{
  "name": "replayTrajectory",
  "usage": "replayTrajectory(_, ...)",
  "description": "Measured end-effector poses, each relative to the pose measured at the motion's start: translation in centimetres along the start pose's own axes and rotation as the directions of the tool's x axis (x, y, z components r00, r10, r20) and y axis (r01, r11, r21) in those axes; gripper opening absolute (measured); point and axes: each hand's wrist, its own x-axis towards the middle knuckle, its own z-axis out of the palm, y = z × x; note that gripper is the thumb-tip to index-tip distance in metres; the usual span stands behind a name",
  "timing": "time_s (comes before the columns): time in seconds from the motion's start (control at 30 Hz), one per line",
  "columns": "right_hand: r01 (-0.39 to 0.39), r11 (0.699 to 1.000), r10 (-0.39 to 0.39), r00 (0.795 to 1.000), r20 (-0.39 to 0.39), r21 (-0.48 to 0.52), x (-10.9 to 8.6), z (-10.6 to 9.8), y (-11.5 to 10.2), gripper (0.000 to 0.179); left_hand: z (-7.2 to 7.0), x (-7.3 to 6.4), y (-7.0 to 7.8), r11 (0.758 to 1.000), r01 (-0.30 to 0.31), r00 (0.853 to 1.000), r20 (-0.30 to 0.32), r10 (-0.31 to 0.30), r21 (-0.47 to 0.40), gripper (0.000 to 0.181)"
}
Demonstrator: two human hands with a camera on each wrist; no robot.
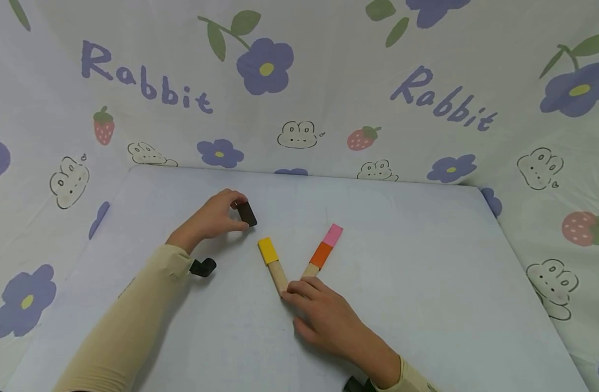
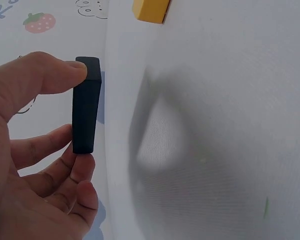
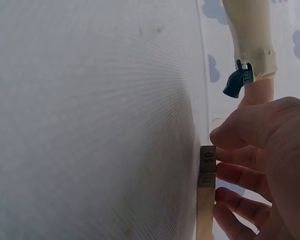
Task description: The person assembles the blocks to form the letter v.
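Observation:
My left hand (image 1: pixel 213 216) pinches a black rectangular block (image 1: pixel 247 214) between thumb and fingers. In the left wrist view the black block (image 2: pixel 86 110) is held by its two ends, raised off the white table. Small blocks lie in a V on the table: a yellow block (image 1: pixel 267 251) tops a plain wooden block (image 1: pixel 278 276) on the left arm. On the right arm a pink block (image 1: pixel 333 235) and an orange block (image 1: pixel 321 255) continue another wooden block (image 1: pixel 311 270). My right hand (image 1: pixel 326 318) touches the V's near end, hiding its point; its fingertips lie against number-marked wooden ends (image 3: pixel 207 159).
The white table (image 1: pixel 426 283) meets a cloth backdrop (image 1: pixel 319 92) printed with flowers, rabbits and strawberries at its back and sides. A black wrist-camera mount (image 1: pixel 203 267) juts out from the left cuff, close to the table.

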Motion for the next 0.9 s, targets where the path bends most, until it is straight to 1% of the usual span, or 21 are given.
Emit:
replayTrajectory(0.23,-0.001,1.000,0.001,1.000,0.004,0.003,0.1,-0.1,0.0,0.045,0.2,-0.1,0.3,1.000,-0.006,1.000,0.013,0.006,0.002,0.064)
replayTrajectory(0.57,0.002,1.000,-0.002,1.000,-0.009,0.001,0.0,0.0,0.0,0.045,0.9,-0.1,0.6,1.000,-0.008,1.000,0.022,0.008,-0.023,0.064)
replayTrajectory(0.9,-0.003,1.000,0.003,1.000,-0.001,0.004,0.0,-0.1,0.0,0.045,1.3,-0.1,0.9,1.000,-0.025,0.999,0.026,0.025,0.004,0.063)
